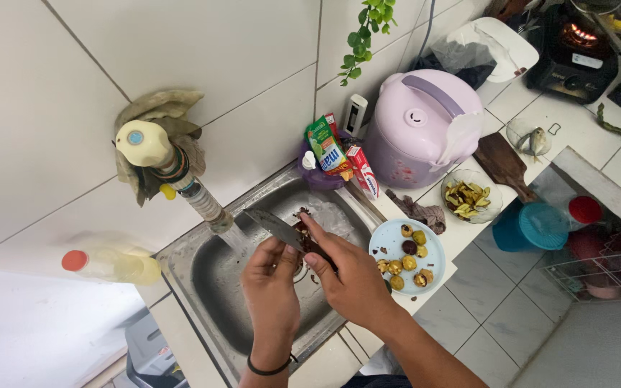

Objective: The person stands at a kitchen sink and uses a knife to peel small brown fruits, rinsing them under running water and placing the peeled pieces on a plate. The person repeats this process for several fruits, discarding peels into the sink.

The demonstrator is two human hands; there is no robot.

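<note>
Both hands are working over the steel sink, which is sitting in the tiled desk against the wall. The left hand is gripping the handle of a knife, with the blade pointing up and away toward the tap; water is running from the tap just beside the blade. The right hand is closed around a small dark brown fruit, pinching it with the fingers, and the fruit is touching the lower part of the blade. Some dark peel pieces are lying in the sink near a clear plastic bag at its far edge. Just beside the sink, at the front edge of the desk, a light blue plate is carrying several round yellowish fruits and one dark one. Behind the plate a glass bowl is holding yellow slices, and a pink rice cooker is standing near the wall. A clear bottle with a red cap is lying on the other side of the sink.
</note>
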